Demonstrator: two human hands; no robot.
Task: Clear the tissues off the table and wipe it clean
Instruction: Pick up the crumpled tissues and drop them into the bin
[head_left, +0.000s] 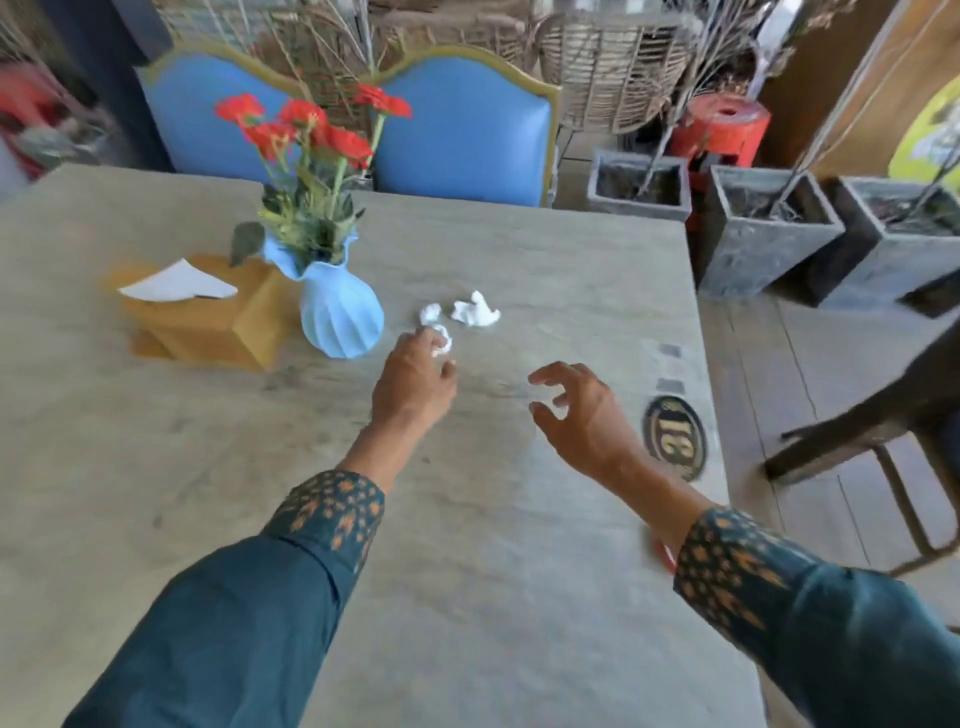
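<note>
left hand is out over the counter, and its fingers are curled around a small crumpled tissue, white paper poking out past the fingertips. just beyond those fingers lies a second little wad, close to the held one, whether they touch is hard to tell. a bigger crumpled tissue sits just to the right of that wad, resting on the counter, apart from both hands.

right hand hovers above the counter, to the right of the left hand and nearer the camera than the loose tissues, its fingers loosely bent and spread, thumb apart, holding nothing. both arms wear dark teal sleeves with orange patterned cuffs.

moving outward: a pale blue ribbed vase stands upright just left of the left hand, filled with red flowers. touching the vase on its left is a tan tissue box with a white sheet sticking out of the top. by the right edge of the counter, beside the right wrist, there's a round dark badge with gold numerals. behind the counter stand two blue chairs. off to the right on the floor, grey square planters with bare twigs, and a red stool behind them.
</note>
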